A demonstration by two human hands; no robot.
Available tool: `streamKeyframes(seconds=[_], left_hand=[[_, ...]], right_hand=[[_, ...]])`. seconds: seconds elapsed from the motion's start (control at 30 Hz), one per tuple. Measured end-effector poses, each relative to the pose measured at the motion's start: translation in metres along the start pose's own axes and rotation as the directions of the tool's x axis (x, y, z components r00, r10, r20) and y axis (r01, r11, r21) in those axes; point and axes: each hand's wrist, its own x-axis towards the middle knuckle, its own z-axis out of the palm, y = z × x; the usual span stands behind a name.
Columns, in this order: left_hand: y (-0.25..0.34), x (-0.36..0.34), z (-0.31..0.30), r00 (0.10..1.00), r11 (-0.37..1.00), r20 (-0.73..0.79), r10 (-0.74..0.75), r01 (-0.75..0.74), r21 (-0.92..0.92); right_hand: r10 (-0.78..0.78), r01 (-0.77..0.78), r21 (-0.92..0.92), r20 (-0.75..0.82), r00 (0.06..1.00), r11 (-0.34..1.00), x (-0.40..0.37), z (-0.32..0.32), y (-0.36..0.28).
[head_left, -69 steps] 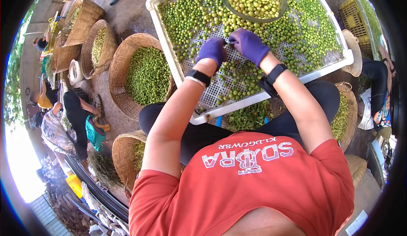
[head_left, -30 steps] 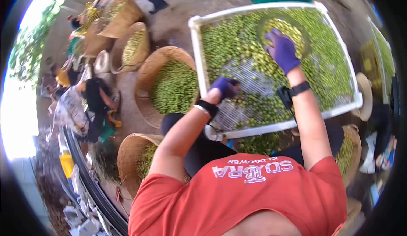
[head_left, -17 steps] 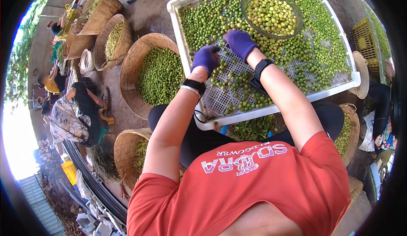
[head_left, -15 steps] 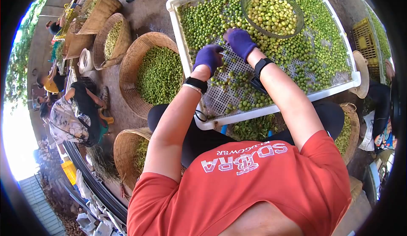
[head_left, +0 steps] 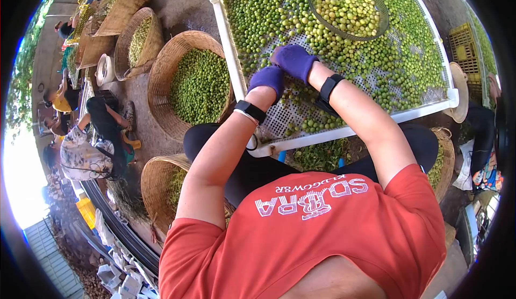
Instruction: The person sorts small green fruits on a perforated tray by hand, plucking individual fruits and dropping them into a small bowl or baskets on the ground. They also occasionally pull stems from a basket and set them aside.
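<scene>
A white, perforated tray (head_left: 371,120) holds a broad layer of small round green fruits (head_left: 258,22). Both my hands wear purple gloves and meet over the tray's left half, among the fruits. My left hand (head_left: 267,78) is nearer to me, its fingers hidden beneath the back of the glove. Just beyond it, my right hand (head_left: 295,62) reaches across to the left with its visible fingers curled down; what they hold, if anything, is hidden. A mesh bowl (head_left: 385,22) of yellower fruits rests on the fruit layer, farther away and to the right.
Left of the tray stands a wicker basket (head_left: 158,84) filled with green fruits; another basket (head_left: 156,183) sits nearer. More baskets (head_left: 153,57) line the far left. Several people sit at the left, and a person's dark-clothed leg (head_left: 478,124) shows at right, near yellow crates (head_left: 463,46).
My right hand has moved left and slightly nearer to me, and the two gloves now overlap in view. My left hand's fingers have gone from sight. The bowl remains on the fruits.
</scene>
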Motion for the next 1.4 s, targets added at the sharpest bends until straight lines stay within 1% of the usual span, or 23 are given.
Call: streamKeyframes(seconds=[0.1, 0.2, 0.23, 0.27, 0.33, 0.47, 0.6, 0.63, 0.73, 0.77, 0.8, 0.83, 0.87, 0.9, 0.93, 0.97, 1.0, 1.07, 1.1, 1.13, 1.2, 1.27, 1.4], left_hand=[[-0.003, 0.000, -0.013, 0.987, 0.998, 0.154, 0.052, -0.046, -0.043], [-0.009, -0.002, -0.020, 0.992, 0.970, 0.100, 0.080, -0.054, -0.238], [-0.012, -0.002, -0.010, 0.974, 0.965, -0.039, 0.224, -0.227, -0.128], [-0.009, -0.004, -0.008, 0.974, 0.945, -0.004, 0.227, -0.221, -0.239], [0.000, -0.004, -0.002, 0.936, 0.932, 0.087, 0.341, -0.324, -0.165], [0.020, -0.009, 0.007, 0.930, 0.918, 0.043, 0.365, -0.367, 0.150], [0.032, -0.026, 0.000, 0.939, 0.920, 0.044, 0.341, -0.343, 0.192], [0.033, -0.024, -0.003, 0.937, 0.912, 0.068, 0.343, -0.350, 0.215], [0.025, -0.023, -0.021, 0.974, 0.919, 0.143, 0.174, -0.108, -0.380], [0.016, -0.017, -0.029, 0.963, 0.787, 0.234, 0.137, 0.038, -0.616], [0.005, -0.015, -0.035, 0.975, 0.604, 0.183, 0.130, 0.068, -0.794], [-0.018, -0.002, -0.033, 0.912, 0.625, -0.113, 0.393, -0.355, -0.695], [-0.039, 0.016, -0.031, 0.688, 0.521, -0.344, 0.638, -0.716, -0.464], [-0.041, 0.023, -0.042, 0.913, 0.391, -0.138, 0.384, -0.297, -0.871], [-0.040, 0.028, -0.051, 0.956, 0.074, 0.214, 0.200, 0.203, -0.976], [-0.031, 0.033, -0.061, 0.996, 0.340, 0.018, 0.083, -0.012, -0.940], [-0.022, 0.039, -0.071, 0.995, 0.555, -0.034, -0.094, 0.024, -0.831], [-0.022, 0.070, -0.066, 0.974, 0.793, -0.192, -0.119, -0.023, -0.609], [-0.023, 0.087, -0.055, 0.964, 0.815, -0.203, -0.170, 0.022, -0.579], [-0.021, 0.090, -0.053, 0.914, 0.939, -0.406, -0.027, -0.117, -0.325], [-0.015, 0.105, -0.053, 0.973, 0.982, -0.230, -0.017, -0.027, -0.187], [-0.011, 0.108, -0.045, 0.959, 0.999, -0.281, 0.039, -0.040, 0.004], [-0.014, 0.106, -0.032, 0.960, 1.000, -0.279, 0.007, -0.001, 0.020]], right_hand=[[0.090, -0.085, 0.063, -0.067, 0.994, 0.994, -0.002, 0.008, 0.003], [0.159, -0.133, 0.289, -0.065, 0.985, 0.948, -0.017, -0.013, 0.015], [0.203, -0.141, 0.354, -0.144, 0.969, 0.925, -0.017, -0.007, 0.027], [0.244, -0.141, 0.419, -0.204, 0.948, 0.897, -0.020, -0.012, 0.034], [0.360, -0.249, 0.474, -0.159, 0.919, 0.845, -0.018, -0.019, 0.047], [0.318, -0.179, 0.424, -0.283, 0.905, 0.888, -0.016, -0.022, 0.065], [0.247, -0.195, 0.285, -0.158, 0.956, 0.939, -0.013, -0.017, 0.056], [0.259, -0.244, 0.134, -0.108, 0.960, 0.961, -0.017, -0.020, 0.049], [0.260, -0.263, -0.020, -0.088, 0.962, 0.965, -0.026, -0.016, 0.046], [0.246, -0.252, -0.034, -0.126, 0.961, 0.967, -0.028, -0.011, 0.046], [0.259, -0.264, -0.046, -0.094, 0.961, 0.963, -0.029, -0.006, 0.047], [0.271, -0.275, -0.059, -0.064, 0.960, 0.960, -0.031, -0.007, 0.044], [0.283, -0.285, -0.075, -0.039, 0.958, 0.956, -0.032, -0.009, 0.041], [0.282, -0.285, -0.068, -0.051, 0.958, 0.956, -0.033, -0.013, 0.037], [0.271, -0.272, -0.017, -0.046, 0.961, 0.962, -0.033, -0.017, 0.037], [0.260, -0.259, 0.034, -0.044, 0.965, 0.965, -0.032, -0.021, 0.039], [0.248, -0.244, 0.084, -0.043, 0.968, 0.966, -0.029, -0.026, 0.041], [0.269, -0.249, 0.127, -0.174, 0.947, 0.960, -0.014, -0.028, 0.046], [0.251, -0.224, 0.130, -0.262, 0.932, 0.966, -0.005, -0.026, 0.050], [0.233, -0.199, 0.129, -0.351, 0.907, 0.971, 0.003, -0.023, 0.053], [0.251, -0.249, 0.042, -0.288, 0.924, 0.968, 0.010, -0.015, 0.055], [0.257, -0.270, -0.019, -0.240, 0.936, 0.963, 0.011, -0.008, 0.056], [0.237, -0.237, 0.023, -0.175, 0.956, 0.971, 0.006, -0.007, 0.059]])
